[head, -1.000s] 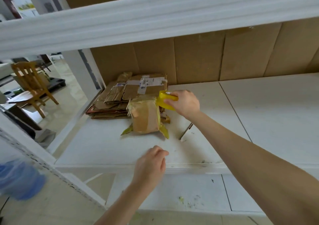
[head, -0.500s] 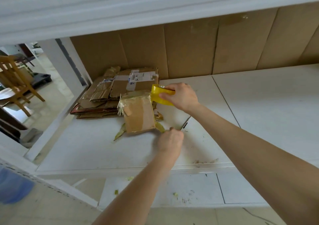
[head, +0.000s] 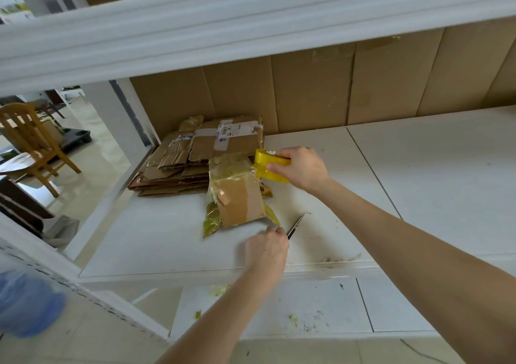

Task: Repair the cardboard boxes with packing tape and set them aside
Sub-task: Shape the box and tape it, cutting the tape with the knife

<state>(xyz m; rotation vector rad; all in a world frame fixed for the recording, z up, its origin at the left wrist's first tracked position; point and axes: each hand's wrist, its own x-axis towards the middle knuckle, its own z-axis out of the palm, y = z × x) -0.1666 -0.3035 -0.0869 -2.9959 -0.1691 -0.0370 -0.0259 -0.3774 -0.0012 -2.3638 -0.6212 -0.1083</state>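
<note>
A small flattened cardboard box (head: 238, 199) wrapped in yellowish tape lies on the white shelf (head: 156, 238). My right hand (head: 301, 169) grips a yellow roll of packing tape (head: 265, 165) at the box's far right corner, with tape stretched onto the box. My left hand (head: 266, 247) sits just below the box's near right corner, its fingers curled round the handle of a knife (head: 296, 225) whose blade points away to the right.
A stack of flattened cardboard boxes (head: 192, 159) lies behind the small box at the shelf's back left. Cardboard sheets (head: 321, 90) line the back wall. A white beam (head: 223, 28) crosses overhead. A lower shelf (head: 307, 307) carries tape scraps. A wooden chair (head: 30, 137) stands left.
My left hand reached from the shelf's front edge up to the knife beside the box and closed on its handle. The right hand stayed on the tape roll.
</note>
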